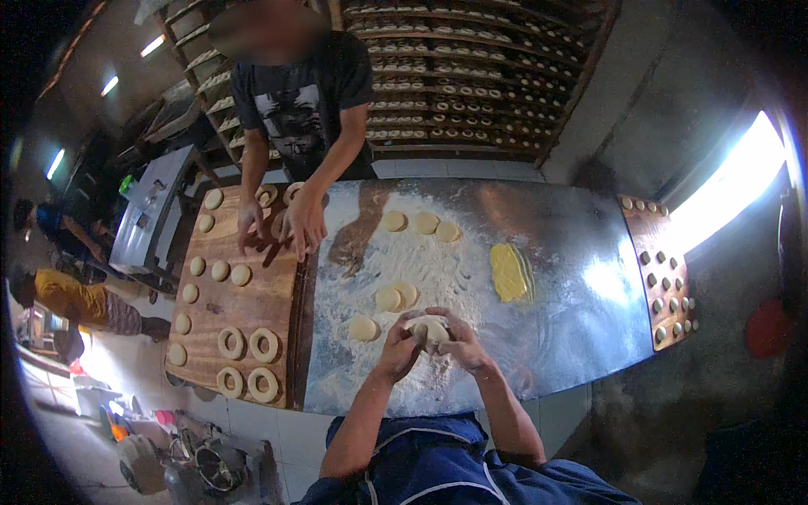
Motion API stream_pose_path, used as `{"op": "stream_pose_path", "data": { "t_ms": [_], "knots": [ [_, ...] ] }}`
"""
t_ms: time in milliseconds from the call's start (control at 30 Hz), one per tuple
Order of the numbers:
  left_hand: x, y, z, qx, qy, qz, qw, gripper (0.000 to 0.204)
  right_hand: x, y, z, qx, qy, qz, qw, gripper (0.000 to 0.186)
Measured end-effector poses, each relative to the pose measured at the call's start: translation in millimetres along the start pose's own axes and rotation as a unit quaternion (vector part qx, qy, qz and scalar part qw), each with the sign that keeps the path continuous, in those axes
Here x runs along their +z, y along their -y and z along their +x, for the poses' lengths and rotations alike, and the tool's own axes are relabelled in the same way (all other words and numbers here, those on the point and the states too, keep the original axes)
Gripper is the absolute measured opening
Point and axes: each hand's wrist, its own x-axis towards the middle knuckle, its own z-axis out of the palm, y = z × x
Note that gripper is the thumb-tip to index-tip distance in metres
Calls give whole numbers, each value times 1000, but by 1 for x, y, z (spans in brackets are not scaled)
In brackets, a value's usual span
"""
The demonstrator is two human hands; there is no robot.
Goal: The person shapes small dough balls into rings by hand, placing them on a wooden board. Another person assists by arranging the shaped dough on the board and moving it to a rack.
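Both my hands hold a pale piece of dough [435, 334] above the near edge of the floured metal table [555, 337]. My left hand [401, 347] curls round its left side, and my right hand [462, 343] grips it from the right. The fingers partly cover the dough, so its full shape is hidden. Just left of my left hand lies a flat dough disc [364, 328]. Beyond it, two more discs [389, 299] overlap, and a row of several discs [426, 223] lies farther back. White flour [438, 269] is spread under and around them.
A yellow smear of soft fat or paste [510, 273] lies right of centre. On the left, a wooden board [244, 299] carries dough rings [263, 345] and small discs; a co-worker's hands [282, 227] reach over it. Another board [665, 282] stands at right. Racks [463, 84] of dough rise behind.
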Motion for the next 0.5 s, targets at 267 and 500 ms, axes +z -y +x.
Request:
{"op": "stream_pose_path", "data": {
  "t_ms": [267,500],
  "knots": [
    [-50,63,6,204,-30,113,972,48,17,-47,6,41,-204,-76,975,38],
    [-35,-6,-15,152,-100,575,798,48,39,-74,36,73,-154,37,985,44]
  ]
}}
